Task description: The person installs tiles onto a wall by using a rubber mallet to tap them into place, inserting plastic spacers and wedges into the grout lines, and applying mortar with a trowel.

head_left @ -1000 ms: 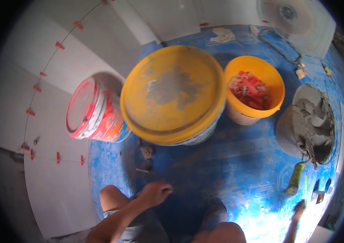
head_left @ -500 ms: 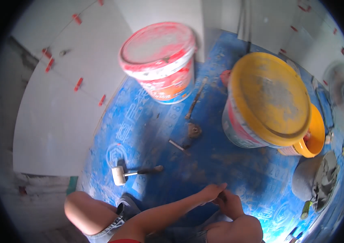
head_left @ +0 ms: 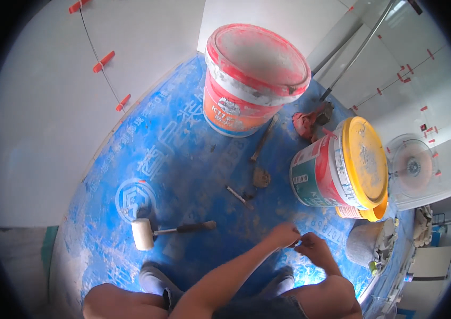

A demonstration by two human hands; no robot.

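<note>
In front of my right knee, my left hand (head_left: 284,235) and my right hand (head_left: 313,250) nearly meet, low over the blue floor sheet. Both have their fingers closed in a pinch. Whatever lies between the fingertips is too small to make out. To the left of my hands, a white-headed mallet (head_left: 142,234) with a dark grip lies on the sheet. Beyond my hands are a thin pale stick (head_left: 239,196) and a brown lump (head_left: 261,177). A long narrow tool (head_left: 265,138) lies farther off. My hands touch none of these.
A lidded red-and-white bucket (head_left: 257,101) stands by the far wall. On the right are a yellow-lidded bucket (head_left: 316,175), a yellow pail (head_left: 377,212) behind it and a grey bucket (head_left: 363,244). Red clips (head_left: 104,61) line the tile joints. A round fan (head_left: 412,166) stands at far right.
The view has turned to the right, showing more of the right-hand wall and a red bundle by the far bucket. My hands stay close together; the dark bit between them no longer shows clearly.
</note>
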